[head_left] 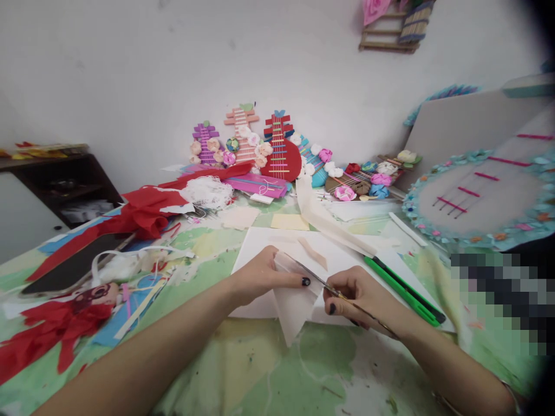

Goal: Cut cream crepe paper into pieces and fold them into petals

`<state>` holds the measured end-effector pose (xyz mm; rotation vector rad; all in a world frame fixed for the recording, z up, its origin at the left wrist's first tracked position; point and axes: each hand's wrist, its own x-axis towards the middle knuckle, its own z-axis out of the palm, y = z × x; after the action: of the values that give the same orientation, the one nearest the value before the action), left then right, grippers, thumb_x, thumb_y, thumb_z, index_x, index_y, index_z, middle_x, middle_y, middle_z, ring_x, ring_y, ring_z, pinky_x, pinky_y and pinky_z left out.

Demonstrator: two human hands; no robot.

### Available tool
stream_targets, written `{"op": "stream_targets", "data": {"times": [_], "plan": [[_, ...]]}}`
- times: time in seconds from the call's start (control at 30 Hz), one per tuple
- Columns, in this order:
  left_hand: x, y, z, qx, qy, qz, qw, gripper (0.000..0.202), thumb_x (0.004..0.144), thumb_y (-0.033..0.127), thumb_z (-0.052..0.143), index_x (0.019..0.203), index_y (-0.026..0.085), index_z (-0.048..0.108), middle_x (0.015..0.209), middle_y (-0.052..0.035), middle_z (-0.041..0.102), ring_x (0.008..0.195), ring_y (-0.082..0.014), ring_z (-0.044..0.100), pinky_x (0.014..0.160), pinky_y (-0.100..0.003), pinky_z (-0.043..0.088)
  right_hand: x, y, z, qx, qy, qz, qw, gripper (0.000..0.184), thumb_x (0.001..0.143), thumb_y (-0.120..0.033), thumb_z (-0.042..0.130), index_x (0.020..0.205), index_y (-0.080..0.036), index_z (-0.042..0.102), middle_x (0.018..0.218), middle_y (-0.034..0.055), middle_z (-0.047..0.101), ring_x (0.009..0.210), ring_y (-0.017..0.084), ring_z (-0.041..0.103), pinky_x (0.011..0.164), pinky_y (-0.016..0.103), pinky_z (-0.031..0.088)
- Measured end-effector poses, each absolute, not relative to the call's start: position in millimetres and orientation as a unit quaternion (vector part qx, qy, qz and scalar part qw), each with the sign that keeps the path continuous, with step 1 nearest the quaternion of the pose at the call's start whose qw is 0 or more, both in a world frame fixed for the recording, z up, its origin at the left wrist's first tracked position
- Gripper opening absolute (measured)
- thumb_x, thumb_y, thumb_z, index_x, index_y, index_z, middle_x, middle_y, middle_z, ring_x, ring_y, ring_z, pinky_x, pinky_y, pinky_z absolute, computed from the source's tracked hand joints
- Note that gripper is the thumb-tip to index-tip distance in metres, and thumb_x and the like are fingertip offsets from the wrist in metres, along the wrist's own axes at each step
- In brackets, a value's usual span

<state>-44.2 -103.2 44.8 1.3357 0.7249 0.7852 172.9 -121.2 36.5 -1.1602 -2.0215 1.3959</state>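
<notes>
My left hand point(264, 274) pinches a folded piece of pale paper point(295, 309), its thumb lying across the top. The lower corner of that piece hangs down to a point over the table. In my right hand point(355, 294) is a slim pair of metal scissors point(333, 290), held with bent fingers. The scissor blades lie along the upper edge of the pale piece. Beneath both hands rests a white sheet point(255, 242), with a loose beige strip point(313, 253) on it. A green utility knife point(403, 289) lies just right of my right hand.
Red crepe paper point(147, 208), a phone point(78, 263) and a white cable point(130, 251) lie on the left. Several decorated paper instruments point(281, 156) lean on the back wall. A pale strip point(329, 222) curls behind the sheet. A large round decorated piece point(485, 196) stands right.
</notes>
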Motion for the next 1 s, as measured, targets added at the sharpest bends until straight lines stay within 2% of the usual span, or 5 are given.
{"op": "stream_targets", "data": {"times": [0.37, 0.57, 0.8, 1.0], "plan": [[-44.8, -102.0, 44.2, 0.582, 0.317, 0.347, 0.664, 0.022, 0.065, 0.018, 0.076, 0.086, 0.011, 0.072, 0.085, -0.0094, 0.073, 0.077, -0.0191, 0.066, 0.070, -0.027, 0.052, 171.4, -121.1, 38.6, -0.456, -0.729, 0.475, 0.187, 0.030, 0.071, -0.040, 0.069, 0.061, -0.014, 0.058, 0.037, -0.0083, 0.036, 0.033, 0.003, 0.029, 0.036, 0.018, 0.017], [-45.2, -101.7, 43.7, 0.576, 0.311, 0.346, 0.672, 0.022, 0.066, 0.021, 0.077, 0.086, 0.012, 0.072, 0.081, -0.0088, 0.073, 0.075, -0.0190, 0.066, 0.068, -0.026, 0.052, 169.1, -121.3, 41.1, -0.477, -0.713, 0.480, 0.185, 0.026, 0.069, -0.036, 0.068, 0.058, -0.015, 0.057, 0.036, -0.0080, 0.038, 0.031, 0.004, 0.030, 0.033, 0.017, 0.019], [-47.3, -100.7, 43.0, 0.565, 0.333, 0.364, 0.661, 0.020, 0.068, 0.024, 0.076, 0.085, 0.014, 0.073, 0.081, -0.0064, 0.073, 0.076, -0.0194, 0.066, 0.067, -0.025, 0.051, 174.4, -121.0, 41.5, -0.455, -0.712, 0.476, 0.244, 0.038, 0.071, -0.050, 0.065, 0.064, -0.015, 0.053, 0.042, -0.0074, 0.035, 0.035, 0.005, 0.031, 0.035, 0.018, 0.021], [-48.5, -102.0, 50.1, 0.609, 0.315, 0.299, 0.664, 0.020, 0.077, 0.029, 0.069, 0.083, 0.012, 0.076, 0.082, -0.0095, 0.074, 0.071, -0.0179, 0.066, 0.066, -0.024, 0.050, 178.7, -118.5, 37.2, -0.389, -0.760, 0.477, 0.211, 0.044, 0.075, -0.058, 0.059, 0.067, -0.016, 0.050, 0.051, -0.0066, 0.029, 0.044, 0.005, 0.027, 0.040, 0.020, 0.017]]}}
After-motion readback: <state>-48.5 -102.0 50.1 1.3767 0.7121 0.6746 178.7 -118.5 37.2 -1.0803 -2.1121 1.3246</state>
